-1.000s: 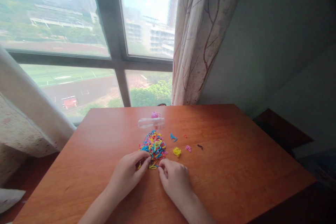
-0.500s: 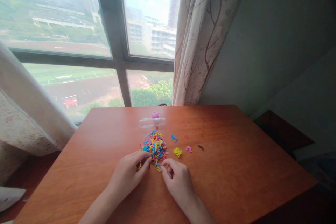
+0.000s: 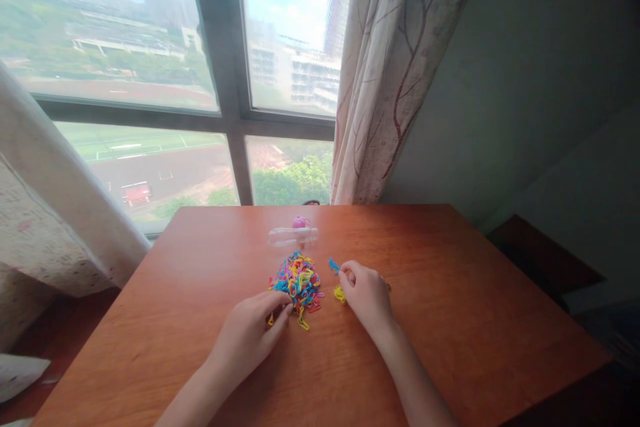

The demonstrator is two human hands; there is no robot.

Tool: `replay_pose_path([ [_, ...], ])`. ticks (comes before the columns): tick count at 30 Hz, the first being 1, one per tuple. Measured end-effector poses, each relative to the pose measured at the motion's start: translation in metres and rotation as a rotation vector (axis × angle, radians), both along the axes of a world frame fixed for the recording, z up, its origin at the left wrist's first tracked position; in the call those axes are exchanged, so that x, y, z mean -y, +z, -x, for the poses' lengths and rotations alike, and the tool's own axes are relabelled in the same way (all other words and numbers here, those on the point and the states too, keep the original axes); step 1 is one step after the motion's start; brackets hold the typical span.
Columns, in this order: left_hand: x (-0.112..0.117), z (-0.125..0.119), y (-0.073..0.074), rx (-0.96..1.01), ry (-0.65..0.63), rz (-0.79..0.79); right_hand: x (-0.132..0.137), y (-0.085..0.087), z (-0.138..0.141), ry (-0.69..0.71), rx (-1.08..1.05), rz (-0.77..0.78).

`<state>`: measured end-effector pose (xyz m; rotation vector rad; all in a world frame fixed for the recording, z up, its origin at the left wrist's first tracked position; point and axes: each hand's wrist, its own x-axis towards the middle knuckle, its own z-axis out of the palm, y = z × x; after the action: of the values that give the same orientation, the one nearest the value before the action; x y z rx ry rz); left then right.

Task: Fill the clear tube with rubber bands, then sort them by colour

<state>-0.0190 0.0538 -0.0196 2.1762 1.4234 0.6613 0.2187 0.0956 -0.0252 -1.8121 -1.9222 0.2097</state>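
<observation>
We sit at a reddish-brown wooden bench, its top reaching well past both hands. Beyond them, at the far edge, stands a grey-framed window looking out on a sports field, trees and buildings. A patterned curtain hangs ahead of the right hand, with a dim wall farther right; another pale curtain hangs beyond the left hand, to its left.

Our left hand is at the near left edge of the pile of colourful loops, thumb and forefinger nearly meeting; we cannot tell whether they pinch one. Our right hand is half curled, fingertips at a blue cluster; whether it grips a loop, we cannot tell. Just left of this hand and partly covered by it lies a yellow cluster. Beyond the pile, ahead of both hands, lies a clear container, with a pink object just behind.
</observation>
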Motion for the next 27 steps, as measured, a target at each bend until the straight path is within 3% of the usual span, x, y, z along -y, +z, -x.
replay_pose_path([
  [8, 0.001, 0.001, 0.000, 0.000, -0.002, -0.004, -0.012, -0.002, 0.002, -0.050, 0.055, 0.103],
  [13, 0.001, 0.001, -0.001, 0.001, -0.011, 0.012, 0.007, 0.004, 0.001, -0.036, -0.026, 0.089],
  [22, 0.002, 0.000, 0.001, -0.006, -0.010, 0.020, 0.056, -0.002, 0.035, 0.200, -0.097, 0.135],
  [27, 0.002, -0.001, 0.001, -0.017, -0.007, 0.015, 0.061, -0.009, 0.037, 0.131, -0.038, 0.122],
])
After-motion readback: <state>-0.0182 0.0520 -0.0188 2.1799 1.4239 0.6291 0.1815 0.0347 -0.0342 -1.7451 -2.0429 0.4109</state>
